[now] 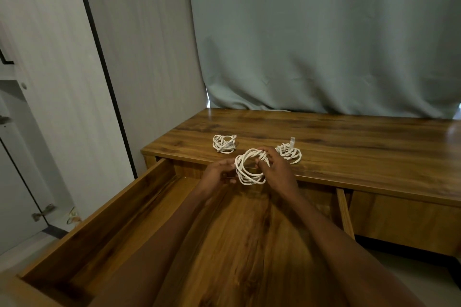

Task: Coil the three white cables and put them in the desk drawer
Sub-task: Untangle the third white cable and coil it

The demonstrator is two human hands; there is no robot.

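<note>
Both hands hold one coiled white cable (252, 167) in the air above the open drawer (104, 209), just in front of the desk's (349, 137) front edge. The right hand (277, 169) curls its fingers round the coil's right side and top, while the left hand (218, 172) pinches its left side. Two more coils lie on the desk near that front edge: the left coil (224, 144) toward the left corner, the right coil (289, 152) (a plug end sticks up from it) just behind the right hand.
</note>
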